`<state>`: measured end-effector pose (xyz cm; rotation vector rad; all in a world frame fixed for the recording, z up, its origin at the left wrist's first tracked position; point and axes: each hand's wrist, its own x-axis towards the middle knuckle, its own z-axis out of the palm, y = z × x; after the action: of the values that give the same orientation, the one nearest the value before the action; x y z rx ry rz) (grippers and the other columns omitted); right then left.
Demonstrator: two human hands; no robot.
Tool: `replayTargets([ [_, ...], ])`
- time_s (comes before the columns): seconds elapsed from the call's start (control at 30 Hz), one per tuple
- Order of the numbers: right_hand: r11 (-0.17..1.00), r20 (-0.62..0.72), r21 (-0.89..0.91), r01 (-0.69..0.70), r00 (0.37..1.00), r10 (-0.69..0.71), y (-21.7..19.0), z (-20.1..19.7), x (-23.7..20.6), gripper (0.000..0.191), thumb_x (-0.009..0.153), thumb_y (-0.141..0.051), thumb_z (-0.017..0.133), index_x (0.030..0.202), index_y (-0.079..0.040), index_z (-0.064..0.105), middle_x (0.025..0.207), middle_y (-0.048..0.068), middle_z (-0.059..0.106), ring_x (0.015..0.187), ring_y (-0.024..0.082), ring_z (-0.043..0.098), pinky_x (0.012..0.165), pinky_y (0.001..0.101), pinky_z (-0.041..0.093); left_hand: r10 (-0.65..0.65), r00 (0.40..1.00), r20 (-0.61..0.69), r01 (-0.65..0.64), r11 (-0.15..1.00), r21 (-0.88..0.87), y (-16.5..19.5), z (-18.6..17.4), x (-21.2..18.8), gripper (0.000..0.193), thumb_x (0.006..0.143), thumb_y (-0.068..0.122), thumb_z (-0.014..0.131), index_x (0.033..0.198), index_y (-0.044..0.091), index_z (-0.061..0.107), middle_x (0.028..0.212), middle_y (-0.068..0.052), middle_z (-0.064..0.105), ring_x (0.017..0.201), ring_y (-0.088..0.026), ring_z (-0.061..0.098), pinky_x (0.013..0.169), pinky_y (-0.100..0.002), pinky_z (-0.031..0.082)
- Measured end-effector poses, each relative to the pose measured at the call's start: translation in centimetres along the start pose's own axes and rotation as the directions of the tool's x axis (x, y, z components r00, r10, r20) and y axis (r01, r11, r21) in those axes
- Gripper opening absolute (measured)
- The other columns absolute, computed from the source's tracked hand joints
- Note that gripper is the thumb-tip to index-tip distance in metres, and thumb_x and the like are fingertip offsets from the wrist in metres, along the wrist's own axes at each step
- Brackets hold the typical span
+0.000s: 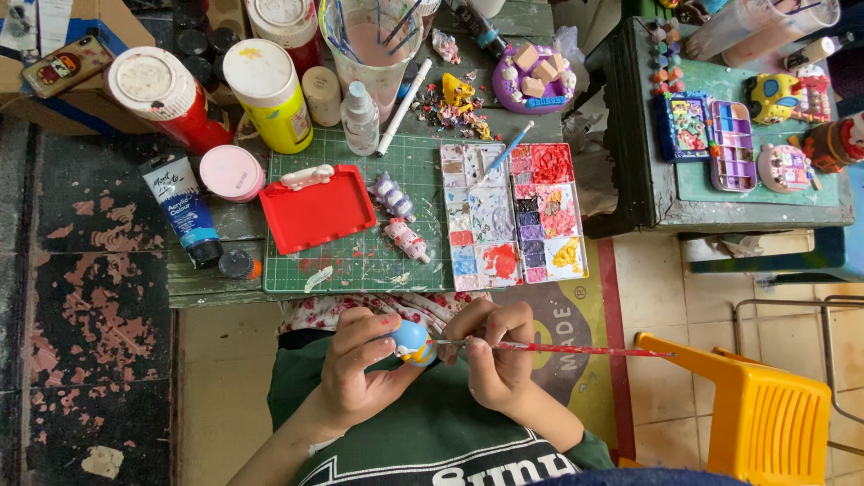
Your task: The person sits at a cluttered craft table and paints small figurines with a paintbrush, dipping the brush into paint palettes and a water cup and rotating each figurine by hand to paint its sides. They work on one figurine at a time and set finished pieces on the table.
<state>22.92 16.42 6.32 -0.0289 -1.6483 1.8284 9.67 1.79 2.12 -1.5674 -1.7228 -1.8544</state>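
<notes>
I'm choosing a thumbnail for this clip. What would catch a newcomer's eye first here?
First, the two hands low in the middle: the left hand cradles a small blue figurine while the right hand touches a thin red-stained brush to it. Above them, on the green cutting mat, lie a bright red tray and a paint-smeared palette. A yellow plastic chair glows at lower right.

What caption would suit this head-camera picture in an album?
Left hand holds a small blue figurine while right hand touches a red-stained brush to it, below a paint palette.
</notes>
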Motion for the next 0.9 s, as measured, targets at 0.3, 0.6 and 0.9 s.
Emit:
replayTargets([
  [0.3, 1.0, 0.0, 0.019, 0.022, 1.0, -0.022, -0.02, 0.14, 0.05, 0.016, 0.11, -0.007, 0.048, 0.109, -0.009, 0.032, 0.093, 0.019, 0.059, 0.075, 0.019, 0.059, 0.07, 0.0314, 0.056, 0.0, 1.0, 0.002, 0.0, 1.0, 0.016, 0.09, -0.01, -0.04, 0.074, 0.076, 0.005, 0.096, 0.128, 0.012, 0.044, 0.131, -0.011, 0.056, 0.104, -0.028, 0.064, 0.084, -0.04, 0.056],
  [0.6, 1.0, 0.005, -0.001, -0.02, 1.0, 0.02, 0.0, 0.03, -0.25, 0.016, 0.111, -0.009, 0.049, 0.109, -0.009, 0.033, 0.094, 0.019, 0.06, 0.075, 0.018, 0.06, 0.068, 0.0294, 0.054, -0.015, 1.0, 0.016, 0.016, 1.0, -0.013, 0.08, -0.17, -0.18, 0.076, 0.073, 0.004, 0.097, 0.128, 0.013, 0.044, 0.131, -0.011, 0.057, 0.103, -0.028, 0.064, 0.083, -0.039, 0.055],
  [0.9, 0.999, -0.042, -0.006, -0.05, 0.998, 0.05, -0.08, 0.09, -0.09, 0.015, 0.111, -0.01, 0.048, 0.109, -0.01, 0.033, 0.094, 0.018, 0.06, 0.073, 0.016, 0.063, 0.058, 0.0249, 0.053, -0.012, 1.0, 0.005, 0.012, 1.0, -0.005, 0.24, -0.13, -0.09, 0.075, 0.074, 0.004, 0.097, 0.127, 0.013, 0.044, 0.131, -0.011, 0.057, 0.102, -0.028, 0.064, 0.082, -0.038, 0.055],
])
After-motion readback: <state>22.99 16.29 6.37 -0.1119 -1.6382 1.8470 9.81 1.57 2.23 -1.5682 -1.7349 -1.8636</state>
